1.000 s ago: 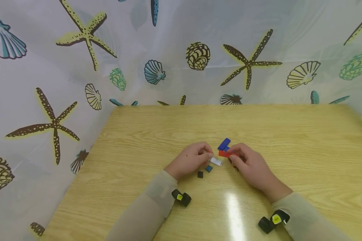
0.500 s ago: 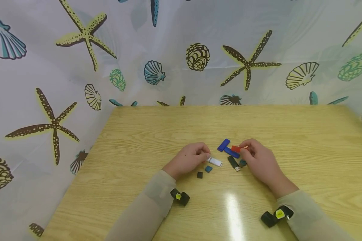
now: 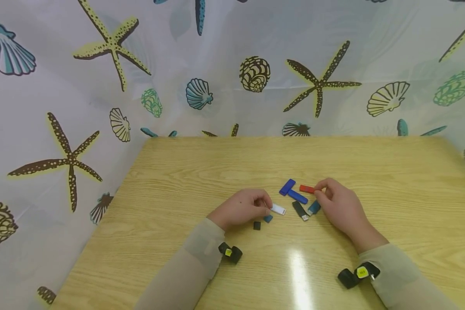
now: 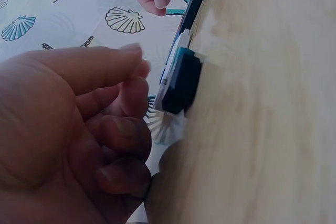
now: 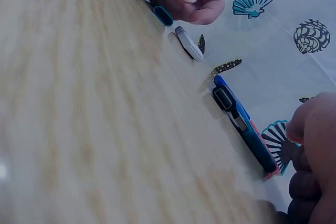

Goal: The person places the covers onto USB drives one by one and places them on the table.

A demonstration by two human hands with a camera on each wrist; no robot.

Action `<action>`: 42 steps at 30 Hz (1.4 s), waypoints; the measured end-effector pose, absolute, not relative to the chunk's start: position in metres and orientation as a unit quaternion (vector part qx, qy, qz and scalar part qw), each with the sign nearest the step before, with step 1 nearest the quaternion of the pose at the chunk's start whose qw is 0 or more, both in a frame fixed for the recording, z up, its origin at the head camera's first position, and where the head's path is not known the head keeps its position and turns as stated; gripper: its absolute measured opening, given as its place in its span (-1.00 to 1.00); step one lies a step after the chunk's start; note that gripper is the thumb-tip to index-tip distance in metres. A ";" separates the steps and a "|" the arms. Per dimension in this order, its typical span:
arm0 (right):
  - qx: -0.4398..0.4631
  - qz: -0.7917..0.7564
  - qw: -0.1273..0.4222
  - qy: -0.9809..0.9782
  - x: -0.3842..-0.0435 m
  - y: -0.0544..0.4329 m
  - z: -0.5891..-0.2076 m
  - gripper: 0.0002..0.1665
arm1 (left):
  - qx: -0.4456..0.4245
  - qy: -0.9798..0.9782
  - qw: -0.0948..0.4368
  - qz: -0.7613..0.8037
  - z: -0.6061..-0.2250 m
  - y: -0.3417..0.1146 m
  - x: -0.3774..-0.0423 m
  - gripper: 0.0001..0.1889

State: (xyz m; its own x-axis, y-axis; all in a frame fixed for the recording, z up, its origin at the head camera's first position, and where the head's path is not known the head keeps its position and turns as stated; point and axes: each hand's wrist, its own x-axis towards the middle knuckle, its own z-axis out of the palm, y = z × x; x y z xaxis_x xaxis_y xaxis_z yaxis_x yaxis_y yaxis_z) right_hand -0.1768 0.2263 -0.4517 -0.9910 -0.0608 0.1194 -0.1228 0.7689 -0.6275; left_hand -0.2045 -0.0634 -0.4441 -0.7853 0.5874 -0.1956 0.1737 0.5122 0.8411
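My right hand (image 3: pixel 340 206) is beside the right end of a red USB stick (image 3: pixel 307 189), fingers bent and apparently not holding it; contact is unclear. Beneath that hand lies a teal USB stick (image 3: pixel 314 208), partly hidden, with a black USB stick (image 3: pixel 300 210) to its left. Over on the left, my left hand (image 3: pixel 243 207) hovers by a white USB stick (image 3: pixel 278 209), its fingers loosely curled. Nothing shows between thumb and index finger in the left wrist view. A small teal cap (image 3: pixel 268 218) and a black cap (image 3: pixel 257 225) lie close below.
Two blue pieces, a darker one (image 3: pixel 287 187) and a longer one (image 3: pixel 297 196), meet in a T just behind the black stick. The wooden table (image 3: pixel 201 163) ends at a curtain (image 3: pixel 224 107) printed with shells and starfish. Both wrists carry black cameras.
My right hand has carried the red stick rightward from above the blue pieces, and it now lies on the table. The left hand has shifted slightly toward me, off the white stick's end.
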 end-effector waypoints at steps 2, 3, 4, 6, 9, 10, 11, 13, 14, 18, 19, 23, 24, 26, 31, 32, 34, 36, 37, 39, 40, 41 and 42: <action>0.044 0.343 0.045 -0.937 -0.176 0.227 -0.452 -0.77 | 0.245 0.839 0.238 0.422 -0.445 -0.063 -0.205 -0.94; 0.043 0.345 0.045 -0.936 -0.176 0.227 -0.452 -0.77 | 0.254 0.842 0.237 0.413 -0.446 -0.063 -0.205 -0.93; 0.043 0.348 0.045 -0.935 -0.176 0.227 -0.453 -0.77 | 0.261 0.845 0.235 0.404 -0.446 -0.062 -0.206 -0.93; 0.042 0.352 0.046 -0.934 -0.176 0.228 -0.453 -0.76 | 0.271 0.848 0.232 0.392 -0.447 -0.062 -0.206 -0.92; 0.043 0.355 0.047 -0.933 -0.176 0.228 -0.454 -0.76 | 0.275 0.853 0.228 0.381 -0.448 -0.061 -0.205 -0.93; 0.044 0.355 0.047 -0.933 -0.176 0.228 -0.454 -0.76 | 0.277 0.854 0.226 0.378 -0.448 -0.060 -0.205 -0.93; 0.045 0.354 0.047 -0.933 -0.176 0.228 -0.454 -0.75 | 0.278 0.856 0.224 0.374 -0.448 -0.060 -0.205 -0.93; 0.047 0.354 0.047 -0.933 -0.176 0.228 -0.454 -0.75 | 0.282 0.860 0.219 0.365 -0.447 -0.060 -0.204 -0.94; 0.048 0.353 0.047 -0.933 -0.176 0.228 -0.454 -0.75 | 0.283 0.862 0.216 0.361 -0.447 -0.059 -0.204 -0.94; 0.053 0.351 0.042 -0.934 -0.176 0.228 -0.455 -0.75 | 0.281 0.869 0.212 0.349 -0.447 -0.059 -0.204 -0.93; 0.055 0.348 0.040 -0.935 -0.176 0.229 -0.455 -0.75 | 0.280 0.870 0.212 0.347 -0.447 -0.059 -0.204 -0.93; 0.071 0.330 0.026 -0.941 -0.176 0.230 -0.455 -0.79 | 0.265 0.866 0.220 0.364 -0.447 -0.059 -0.204 -0.92; 0.077 0.325 0.022 -0.942 -0.177 0.230 -0.455 -0.80 | 0.262 0.864 0.221 0.368 -0.447 -0.060 -0.204 -0.92; 0.087 0.317 0.016 -0.944 -0.177 0.231 -0.454 -0.82 | 0.255 0.861 0.222 0.378 -0.446 -0.060 -0.204 -0.93; 0.109 0.305 0.007 -0.946 -0.179 0.232 -0.453 -0.78 | 0.253 0.860 0.218 0.387 -0.448 -0.063 -0.205 -0.92; 0.113 0.303 0.007 -0.946 -0.179 0.232 -0.453 -0.76 | 0.253 0.859 0.218 0.389 -0.448 -0.063 -0.205 -0.92; 0.122 0.301 0.002 -0.946 -0.180 0.231 -0.452 -0.73 | 0.253 0.857 0.219 0.392 -0.448 -0.063 -0.206 -0.92; 0.129 0.297 -0.003 -0.946 -0.179 0.231 -0.451 -0.72 | 0.253 0.856 0.219 0.394 -0.448 -0.064 -0.206 -0.92; 0.133 0.294 -0.006 -0.946 -0.179 0.230 -0.450 -0.71 | 0.252 0.855 0.221 0.395 -0.447 -0.064 -0.206 -0.92; 0.138 0.289 -0.016 -0.947 -0.179 0.230 -0.449 -0.70 | 0.252 0.855 0.221 0.396 -0.447 -0.064 -0.206 -0.92; 0.140 0.287 -0.019 -0.948 -0.179 0.230 -0.449 -0.69 | 0.253 0.855 0.220 0.396 -0.448 -0.064 -0.206 -0.92; 0.141 0.283 -0.020 -0.948 -0.179 0.230 -0.449 -0.69 | 0.254 0.855 0.219 0.396 -0.448 -0.064 -0.206 -0.92; 0.143 0.280 -0.021 -0.949 -0.179 0.230 -0.449 -0.69 | 0.254 0.855 0.219 0.396 -0.448 -0.064 -0.206 -0.92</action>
